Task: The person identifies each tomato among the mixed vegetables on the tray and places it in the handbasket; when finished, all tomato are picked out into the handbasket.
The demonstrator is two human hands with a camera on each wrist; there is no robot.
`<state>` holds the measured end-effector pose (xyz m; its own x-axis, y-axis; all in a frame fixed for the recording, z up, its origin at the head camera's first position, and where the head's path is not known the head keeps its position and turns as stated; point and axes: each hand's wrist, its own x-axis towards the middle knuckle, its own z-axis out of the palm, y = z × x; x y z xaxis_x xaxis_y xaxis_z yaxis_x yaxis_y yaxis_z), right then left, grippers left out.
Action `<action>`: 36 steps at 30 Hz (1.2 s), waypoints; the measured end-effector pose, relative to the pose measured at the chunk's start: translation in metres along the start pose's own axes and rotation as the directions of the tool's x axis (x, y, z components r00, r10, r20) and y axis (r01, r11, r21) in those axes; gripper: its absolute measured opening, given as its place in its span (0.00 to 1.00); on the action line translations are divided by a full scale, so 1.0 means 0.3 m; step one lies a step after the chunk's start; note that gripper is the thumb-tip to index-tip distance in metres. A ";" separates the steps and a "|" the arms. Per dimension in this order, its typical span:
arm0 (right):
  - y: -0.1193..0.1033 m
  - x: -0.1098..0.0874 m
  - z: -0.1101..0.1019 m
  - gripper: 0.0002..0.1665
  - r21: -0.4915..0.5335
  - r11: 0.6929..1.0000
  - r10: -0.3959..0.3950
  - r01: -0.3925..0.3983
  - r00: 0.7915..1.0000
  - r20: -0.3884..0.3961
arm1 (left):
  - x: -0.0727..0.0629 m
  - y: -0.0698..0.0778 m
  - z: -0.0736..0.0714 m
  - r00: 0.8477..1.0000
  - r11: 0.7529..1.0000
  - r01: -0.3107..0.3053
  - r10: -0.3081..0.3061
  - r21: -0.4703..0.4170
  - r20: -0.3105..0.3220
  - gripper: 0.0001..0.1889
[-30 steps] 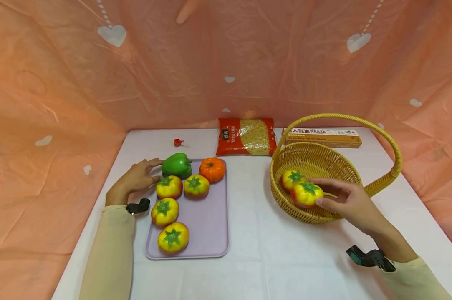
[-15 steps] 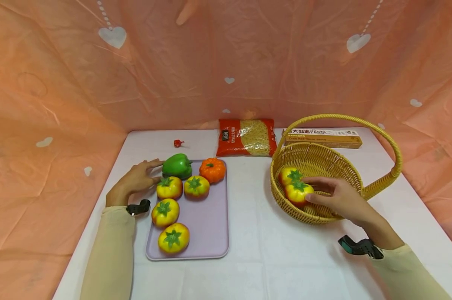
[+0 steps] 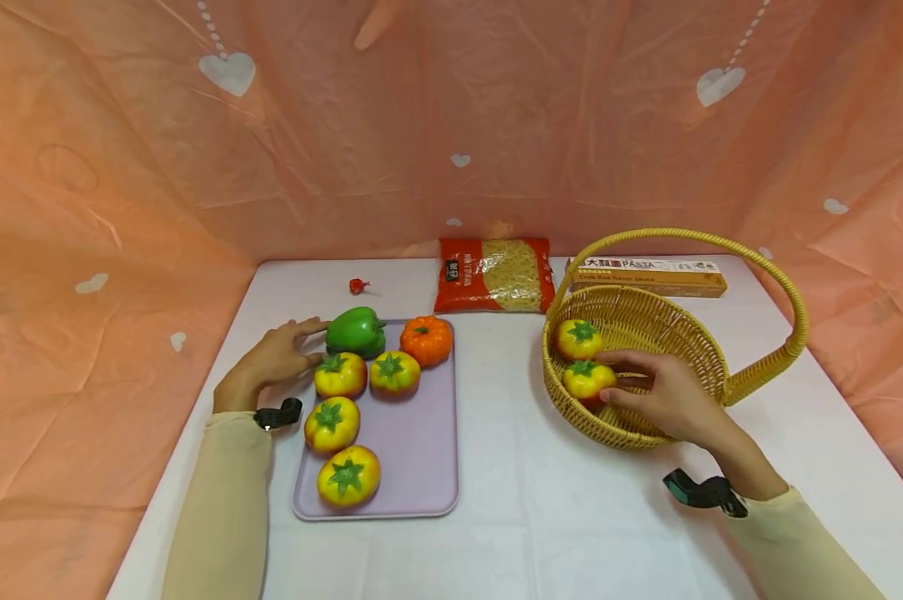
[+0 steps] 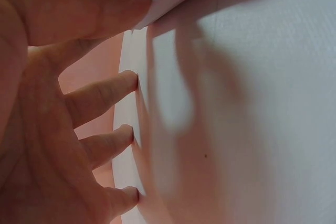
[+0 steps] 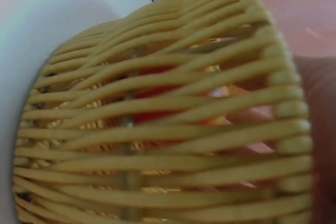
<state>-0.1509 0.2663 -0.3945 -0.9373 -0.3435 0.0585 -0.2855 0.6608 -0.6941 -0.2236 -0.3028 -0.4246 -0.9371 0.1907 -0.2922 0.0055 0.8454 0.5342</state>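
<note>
The right hand (image 3: 664,400) reaches over the near right rim of the wicker basket (image 3: 582,421), its thumb and fingers gripping a yellow-red fruit (image 3: 588,382) inside it, at the left side. A second fruit (image 3: 574,342) lies in the basket just beyond that one; the tall handle (image 3: 766,379) arches over the far and right side. On the left of the table (image 3: 496,467), the left hand (image 3: 274,358) has its fingers extended, not curled round anything; the thumb touches the left rim of the lilac tray (image 3: 413,450), and the index fingertip is at the green pepper (image 3: 355,332). An orange pumpkin (image 3: 426,342) sits in the tray's far right corner. Four more fruits are on the tray: two side by side just nearer than the pepper and pumpkin, and two along the near left. Along the far edge lie a small red object (image 3: 357,286), a red pasta bag (image 3: 494,275) and, behind the basket, a long pasta box (image 3: 649,279).
</note>
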 end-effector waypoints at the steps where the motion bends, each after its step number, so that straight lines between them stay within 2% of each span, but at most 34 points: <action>1: -0.003 -0.003 -0.003 0.26 -0.011 1.000 -0.007 0.006 1.000 -0.016 | 0.000 0.000 0.000 1.000 1.000 0.000 0.000 -0.001 0.000 0.37; 5: -0.024 -0.017 -0.015 0.25 -0.024 0.999 -0.037 0.035 0.995 -0.089 | 0.000 0.001 0.002 1.000 1.000 -0.005 0.005 0.004 -0.007 0.37; 10: -0.060 -0.026 -0.013 0.26 0.124 0.985 -0.102 0.118 0.986 -0.129 | -0.003 0.005 0.000 1.000 1.000 -0.006 0.007 0.009 -0.011 0.37; 13: -0.085 -0.023 0.005 0.27 0.259 0.948 -0.159 0.184 0.980 -0.116 | -0.005 0.007 -0.001 1.000 1.000 -0.003 0.003 0.006 -0.008 0.38; 16: -0.116 -0.016 0.034 0.28 0.399 0.890 -0.206 0.220 0.975 -0.078 | -0.007 0.009 -0.003 1.000 1.000 -0.003 0.003 0.002 -0.007 0.38; 19: -0.149 -0.008 0.069 0.31 0.490 0.838 -0.250 0.242 0.967 -0.049 | -0.006 0.009 -0.003 1.000 1.000 -0.003 0.003 0.000 -0.005 0.37; 24: -0.205 0.012 0.121 0.35 0.566 0.782 -0.314 0.262 0.950 -0.007 | -0.002 0.006 0.000 1.000 1.000 0.006 -0.006 -0.010 0.001 0.37; 32: -0.266 0.066 0.216 0.36 0.674 0.695 -0.376 0.251 0.926 0.043 | -0.004 0.009 -0.001 1.000 0.999 0.024 -0.024 -0.021 0.010 0.38; 36: -0.285 0.099 0.273 0.38 0.680 0.688 -0.404 0.255 0.913 0.066 | -0.003 0.007 -0.002 1.000 1.000 0.013 -0.013 -0.008 0.005 0.38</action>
<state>-0.1380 0.1449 -0.3922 -0.7270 -0.6241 0.2862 -0.2996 -0.0866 -0.9501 -0.2229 -0.3015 -0.4227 -0.9355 0.1818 -0.3031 -0.0100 0.8436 0.5369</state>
